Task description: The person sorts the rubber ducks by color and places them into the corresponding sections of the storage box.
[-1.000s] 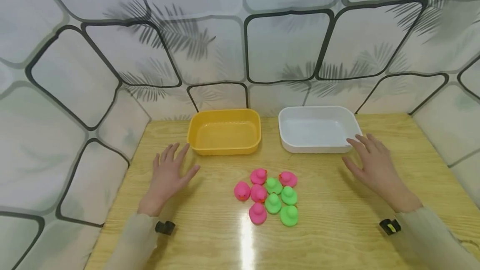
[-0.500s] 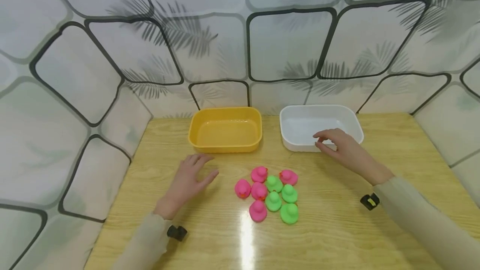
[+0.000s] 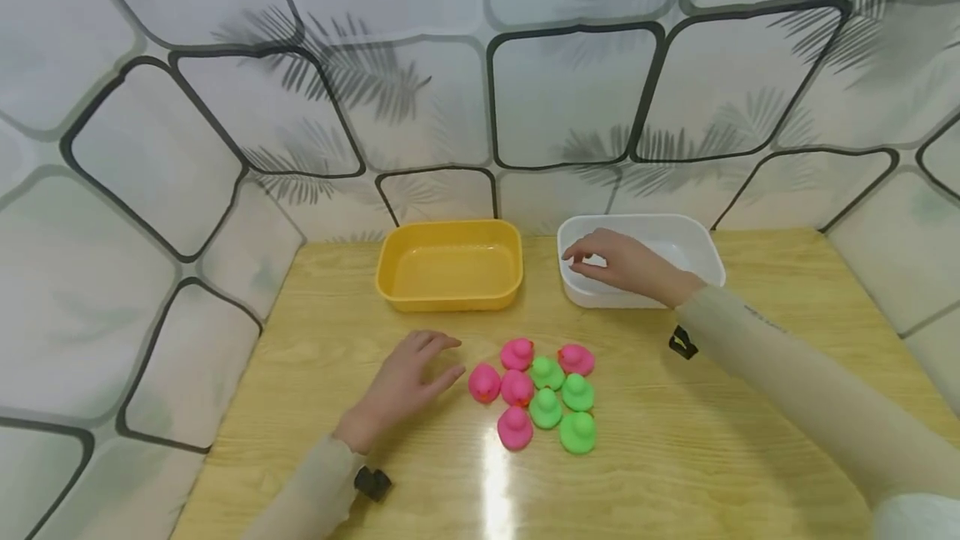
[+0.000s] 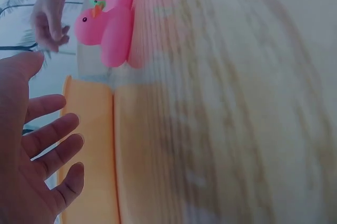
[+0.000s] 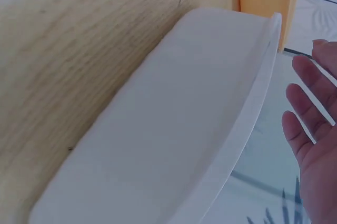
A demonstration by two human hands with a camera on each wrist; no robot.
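Several pink rubber ducks (image 3: 515, 428) and several green rubber ducks (image 3: 577, 432) sit in a cluster mid-table. My left hand (image 3: 411, 382) hovers just left of the cluster, fingers relaxed and pointing toward the nearest pink duck (image 4: 111, 32); it holds nothing. Over the left part of the white tray (image 3: 693, 261) is my right hand (image 3: 618, 261), its fingers loosely bent with nothing in them. In the right wrist view the fingers (image 5: 310, 92) appear beyond the tray's rim. A yellow tray (image 3: 450, 304) stands to the left of the white one.
The wooden table (image 3: 315, 290) meets a wall (image 3: 573, 98) with a stone-and-leaf pattern just behind both trays. The same wall covering rises along the left and right sides. A small black device (image 3: 372, 483) is worn at the left wrist, another (image 3: 682, 343) at the right.
My right hand has swept left from the white tray's right edge to above its left part. My left hand has moved right and nearer the ducks. Ducks and trays have stayed put.
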